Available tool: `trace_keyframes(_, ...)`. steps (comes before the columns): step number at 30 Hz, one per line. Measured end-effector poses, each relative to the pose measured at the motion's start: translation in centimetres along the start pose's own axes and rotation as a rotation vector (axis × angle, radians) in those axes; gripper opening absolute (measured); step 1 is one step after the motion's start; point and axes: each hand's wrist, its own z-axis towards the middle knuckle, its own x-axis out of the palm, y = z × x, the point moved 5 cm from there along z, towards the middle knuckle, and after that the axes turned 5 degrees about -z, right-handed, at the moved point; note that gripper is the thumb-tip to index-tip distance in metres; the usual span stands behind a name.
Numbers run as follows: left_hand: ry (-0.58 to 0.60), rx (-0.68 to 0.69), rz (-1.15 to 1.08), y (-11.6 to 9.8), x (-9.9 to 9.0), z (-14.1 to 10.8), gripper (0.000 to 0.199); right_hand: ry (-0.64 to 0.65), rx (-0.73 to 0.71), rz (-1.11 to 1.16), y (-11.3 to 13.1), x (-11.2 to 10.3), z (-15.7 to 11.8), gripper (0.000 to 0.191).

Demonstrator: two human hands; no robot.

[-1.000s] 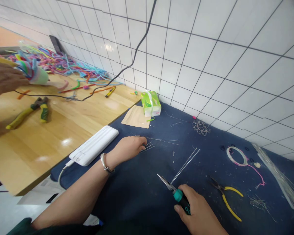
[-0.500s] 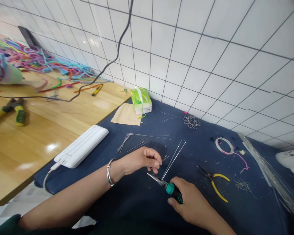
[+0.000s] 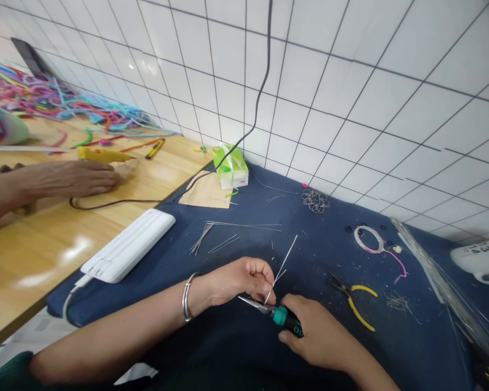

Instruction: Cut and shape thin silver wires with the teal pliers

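My right hand (image 3: 309, 328) is closed round the teal-and-black handles of a pair of needle-nose pliers (image 3: 283, 316), whose jaws point left. A thin metal wire (image 3: 289, 252) rises at a slant from near the jaws, and a shorter piece crosses it. My left hand (image 3: 252, 282), with a silver bangle at the wrist, pinches the wires just above the jaws. Its fingertips partly hide where wire and jaws meet. Several loose straight wires (image 3: 201, 238) lie on the dark blue mat beyond my left hand.
Yellow-handled pliers (image 3: 362, 309) and wire scraps (image 3: 398, 301) lie at right. A white power bank (image 3: 128, 247), tissue pack (image 3: 231, 168) and flower-shaped wire piece (image 3: 315, 201) are around. At left, another person's hand (image 3: 77, 179) is beside a yellow glue gun (image 3: 106, 156); its black cord (image 3: 257, 103) hangs across.
My left hand has moved slightly down and right, onto the wires by the plier jaws. The long wires now look closer together. Another person's hand and glue gun have come in at left; the cord shifted right.
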Motion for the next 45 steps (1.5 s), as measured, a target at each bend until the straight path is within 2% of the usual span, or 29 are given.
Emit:
trace_keyframes(5, 0.011, -0.028, 0.000, 0.4, -0.1, -0.1, 0.026, 0.014, -0.011, 0.020, -0.1, -0.1, 0.1, 0.020)
trace_keyframes(9, 0.040, -0.021, 0.027, 0.3, 0.4, -0.3, 0.020, 0.012, -0.012, 0.034, 0.0, -0.2, 0.1, 0.020)
trace_keyframes(11, 0.036, 0.035, 0.054, -0.3, 0.4, -0.3, 0.017, 0.012, -0.002, 0.030, 0.0, -0.2, 0.1, 0.020)
trace_keyframes(13, -0.024, 0.151, 0.094, -1.5, -0.3, -0.5, 0.017, 0.017, 0.004, 0.015, 0.1, -0.2, 0.0, 0.021)
trace_keyframes(16, -0.175, 0.322, 0.287, -3.7, -2.3, -1.1, 0.018, 0.027, -0.002, -0.003, 0.3, -0.1, -0.2, 0.023)
trace_keyframes(20, -0.332, 0.385, 0.652, -5.5, -4.8, -1.7, 0.014, 0.013, -0.007, 0.023, 0.2, -0.1, -0.5, 0.020)
trace_keyframes(23, -0.363, 0.391, 0.810, -5.8, -5.6, -1.7, 0.012, 0.007, 0.001, 0.046, 0.1, -0.1, -0.6, 0.020)
trace_keyframes(28, -0.314, 0.386, 1.059, -5.5, -5.2, -1.3, 0.009, 0.003, -0.002, 0.061, 0.0, 0.0, -0.9, 0.021)
trace_keyframes(30, -0.308, 0.387, 1.012, -5.5, -5.1, -1.4, 0.010, 0.005, -0.001, 0.067, 0.0, 0.0, -1.0, 0.020)
trace_keyframes(34, -0.290, 0.434, 0.588, -5.5, -4.9, -1.6, 0.016, -0.005, 0.002, 0.084, -0.1, 0.0, -1.1, 0.021)
trace_keyframes(37, -0.242, 0.411, 0.339, -5.0, -4.5, -1.4, 0.017, -0.058, 0.004, 0.152, -0.4, -0.1, -1.0, 0.021)
trace_keyframes(39, -0.209, 0.368, 0.225, -4.4, -4.1, -1.2, 0.017, -0.139, 0.021, 0.267, -0.8, -0.3, -0.8, 0.023)
trace_keyframes(42, -0.128, 0.283, 0.080, -3.1, -2.6, -0.9, 0.018, -0.325, 0.058, 0.551, -1.7, -0.7, -0.5, 0.025)
trace_keyframes(45, -0.041, 0.241, 0.051, -2.2, -0.8, -0.7, 0.019, -0.463, 0.054, 0.792, -2.5, -0.8, -0.2, 0.026)
